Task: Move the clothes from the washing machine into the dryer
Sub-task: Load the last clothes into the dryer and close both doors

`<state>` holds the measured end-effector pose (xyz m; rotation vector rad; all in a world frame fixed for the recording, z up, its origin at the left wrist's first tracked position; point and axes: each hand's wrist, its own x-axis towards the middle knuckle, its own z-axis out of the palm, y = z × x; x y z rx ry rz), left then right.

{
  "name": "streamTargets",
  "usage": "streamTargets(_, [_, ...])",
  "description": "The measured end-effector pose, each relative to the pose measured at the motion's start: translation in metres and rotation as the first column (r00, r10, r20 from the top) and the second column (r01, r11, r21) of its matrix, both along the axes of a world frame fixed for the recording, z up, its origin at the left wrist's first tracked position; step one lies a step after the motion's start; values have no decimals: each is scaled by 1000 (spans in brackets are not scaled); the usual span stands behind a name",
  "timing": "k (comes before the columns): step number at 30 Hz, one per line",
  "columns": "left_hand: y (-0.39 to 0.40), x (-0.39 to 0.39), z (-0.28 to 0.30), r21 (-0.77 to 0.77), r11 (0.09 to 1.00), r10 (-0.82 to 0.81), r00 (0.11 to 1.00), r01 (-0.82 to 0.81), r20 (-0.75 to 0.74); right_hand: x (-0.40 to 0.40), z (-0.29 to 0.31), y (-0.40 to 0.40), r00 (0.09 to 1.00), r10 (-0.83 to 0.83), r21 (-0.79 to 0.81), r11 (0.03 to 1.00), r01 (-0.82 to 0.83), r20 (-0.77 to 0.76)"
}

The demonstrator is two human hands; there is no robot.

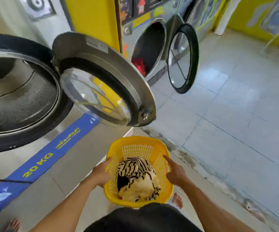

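A laundromat with a pale tiled floor (pixel 227 101) and yellow walls holds a row of steel front-loading machines. At the left, the washing machine (pixel 18 91) stands with its round door (pixel 105 84) swung wide open; its drum looks bare as far as the view reaches. A blue band marked "20 KG" (pixel 40 163) runs along its base. Further back, the dryer (pixel 148 47) also has its glass door (pixel 182 59) open, and a red garment (pixel 139 64) lies at the bottom of its opening. Low in the middle, a yellow plastic laundry basket (pixel 135 143) holds striped black-and-cream clothes (pixel 137 178). The left hand (pixel 102 173) has its grip curled around the basket's left rim. The right hand (pixel 175 171) rests against the right rim with the forefinger stretched forward, its grip loose and holding nothing. Bare feet show beside the basket.
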<state>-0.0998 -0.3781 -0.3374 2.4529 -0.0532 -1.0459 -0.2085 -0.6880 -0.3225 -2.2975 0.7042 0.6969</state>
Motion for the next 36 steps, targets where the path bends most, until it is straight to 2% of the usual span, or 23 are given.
streamTargets(6, [-141,-11,16,-1,992,-130,991,130,21,-49,7,-114,976,-201,-23,979,203,81])
streamTargets(13, [-295,-9,46,-75,994,-81,996,83,23,-65,22,-257,947,-284,-28,956,291,149])
streamTargets(18, [-352,7,57,-135,991,-21,1000,18,-15,-40,38,-328,962,-211,-76,971,226,174])
streamTargets(22, [-377,51,44,-184,983,12,999,-18,-37,-9,46,-365,971,-168,-71,981,182,172])
streamTargets(27, [-421,83,67,-233,970,44,995,-65,-94,29,41,-399,976,-142,-47,987,152,165])
streamTargets(36, [-464,172,39,-229,922,259,937,-312,-233,169,43,-469,996,79,-85,994,-76,37])
